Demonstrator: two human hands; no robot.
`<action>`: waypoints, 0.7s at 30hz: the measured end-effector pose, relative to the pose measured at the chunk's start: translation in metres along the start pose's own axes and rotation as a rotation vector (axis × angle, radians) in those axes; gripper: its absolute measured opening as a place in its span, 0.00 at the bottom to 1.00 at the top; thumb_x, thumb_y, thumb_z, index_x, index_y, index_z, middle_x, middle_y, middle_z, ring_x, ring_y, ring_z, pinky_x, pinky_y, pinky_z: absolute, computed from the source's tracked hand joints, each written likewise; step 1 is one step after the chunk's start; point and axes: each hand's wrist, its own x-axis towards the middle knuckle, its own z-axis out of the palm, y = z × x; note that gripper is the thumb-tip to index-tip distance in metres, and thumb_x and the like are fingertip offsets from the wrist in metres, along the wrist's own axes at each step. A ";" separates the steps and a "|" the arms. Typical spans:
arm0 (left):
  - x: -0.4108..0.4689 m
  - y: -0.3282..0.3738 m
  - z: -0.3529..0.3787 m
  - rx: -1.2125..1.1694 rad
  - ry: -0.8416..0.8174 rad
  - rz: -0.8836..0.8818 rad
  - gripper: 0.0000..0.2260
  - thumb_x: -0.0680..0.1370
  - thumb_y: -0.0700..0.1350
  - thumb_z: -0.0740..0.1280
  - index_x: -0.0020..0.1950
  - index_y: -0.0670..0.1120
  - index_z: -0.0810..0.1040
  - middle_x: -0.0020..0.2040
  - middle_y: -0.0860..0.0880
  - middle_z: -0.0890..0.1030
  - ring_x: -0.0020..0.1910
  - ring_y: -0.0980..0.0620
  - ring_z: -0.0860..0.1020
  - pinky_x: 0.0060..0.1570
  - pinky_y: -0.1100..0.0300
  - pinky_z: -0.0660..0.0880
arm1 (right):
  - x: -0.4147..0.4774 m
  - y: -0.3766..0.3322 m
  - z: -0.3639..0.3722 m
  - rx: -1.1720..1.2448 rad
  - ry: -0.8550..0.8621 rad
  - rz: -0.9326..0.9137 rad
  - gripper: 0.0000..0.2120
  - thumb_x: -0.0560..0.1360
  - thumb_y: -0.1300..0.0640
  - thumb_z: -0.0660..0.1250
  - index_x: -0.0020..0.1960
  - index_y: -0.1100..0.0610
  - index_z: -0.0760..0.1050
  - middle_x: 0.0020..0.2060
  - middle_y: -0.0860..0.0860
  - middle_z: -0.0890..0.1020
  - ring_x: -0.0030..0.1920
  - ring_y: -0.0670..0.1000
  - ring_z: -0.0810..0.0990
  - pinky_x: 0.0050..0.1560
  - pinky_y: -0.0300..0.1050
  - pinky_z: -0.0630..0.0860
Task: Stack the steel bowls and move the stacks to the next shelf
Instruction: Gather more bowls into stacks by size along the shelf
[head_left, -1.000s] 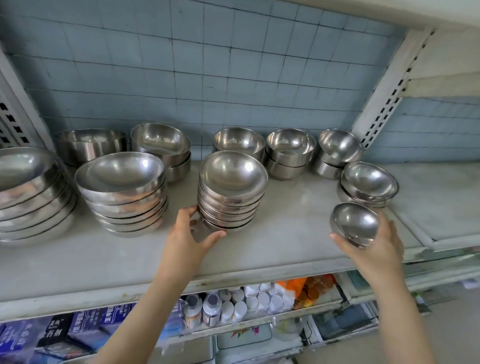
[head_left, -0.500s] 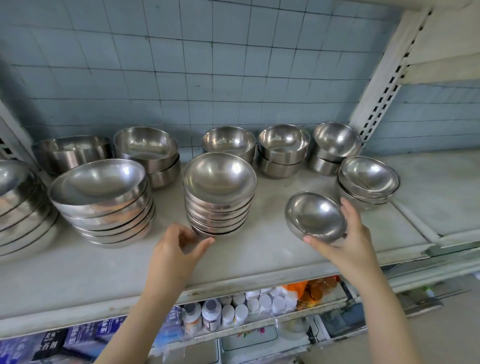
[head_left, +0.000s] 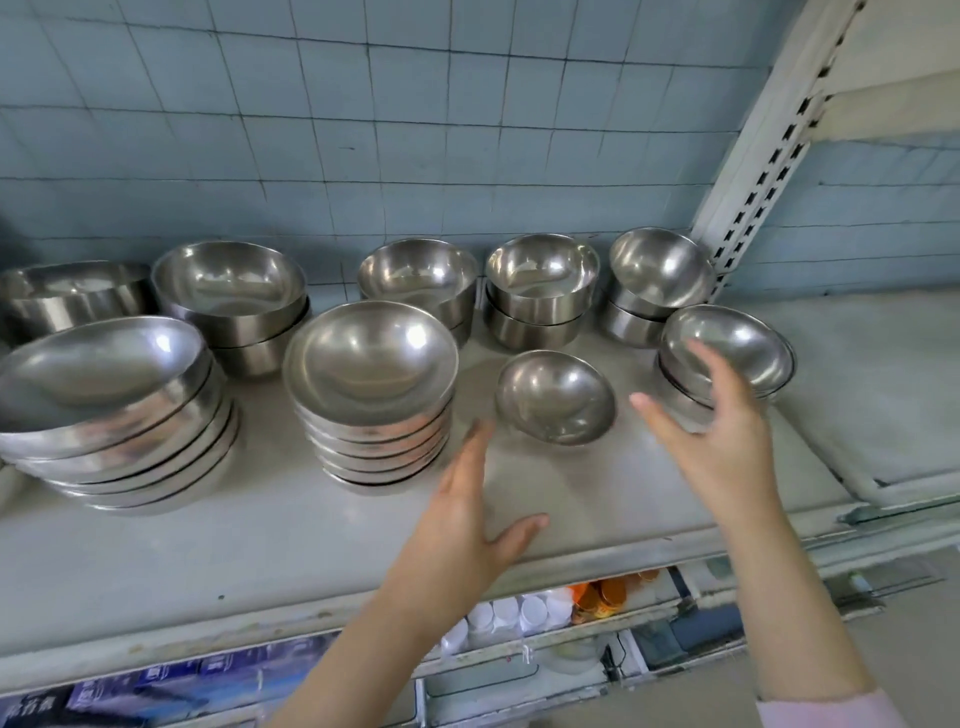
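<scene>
Bare forearms; a pale pink sleeve cuff (head_left: 831, 712) on the right arm.

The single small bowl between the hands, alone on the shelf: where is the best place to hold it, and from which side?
Probably the rim of the single small bowl, with the right hand coming from above and the right, thumb inside and fingers under the curved wall. It sits tilted, its opening upward, and that side is free; the tall stack stands close on its left.

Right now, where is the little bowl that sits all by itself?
The single small bowl sits tilted on the shelf, right of the middle stack, with the open right hand just beside it, not touching.
</scene>
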 end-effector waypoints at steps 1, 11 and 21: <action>0.011 0.003 0.011 0.012 0.051 0.014 0.44 0.70 0.57 0.73 0.77 0.52 0.49 0.75 0.47 0.62 0.72 0.50 0.65 0.70 0.60 0.64 | 0.010 0.009 -0.008 -0.054 0.062 -0.017 0.37 0.69 0.48 0.77 0.74 0.54 0.67 0.72 0.52 0.70 0.71 0.51 0.68 0.71 0.49 0.65; 0.057 0.009 0.047 -0.055 0.270 -0.157 0.52 0.60 0.67 0.71 0.77 0.50 0.54 0.70 0.48 0.69 0.68 0.47 0.69 0.67 0.51 0.68 | 0.083 0.064 -0.045 -0.462 -0.208 0.074 0.58 0.54 0.23 0.67 0.77 0.49 0.57 0.75 0.54 0.65 0.73 0.63 0.63 0.70 0.60 0.62; 0.057 0.010 0.046 -0.080 0.327 -0.154 0.44 0.59 0.62 0.75 0.72 0.55 0.64 0.60 0.58 0.76 0.57 0.56 0.77 0.55 0.63 0.71 | 0.106 0.067 -0.072 -0.354 -0.362 -0.067 0.49 0.57 0.32 0.77 0.73 0.43 0.63 0.71 0.46 0.70 0.73 0.55 0.62 0.70 0.52 0.60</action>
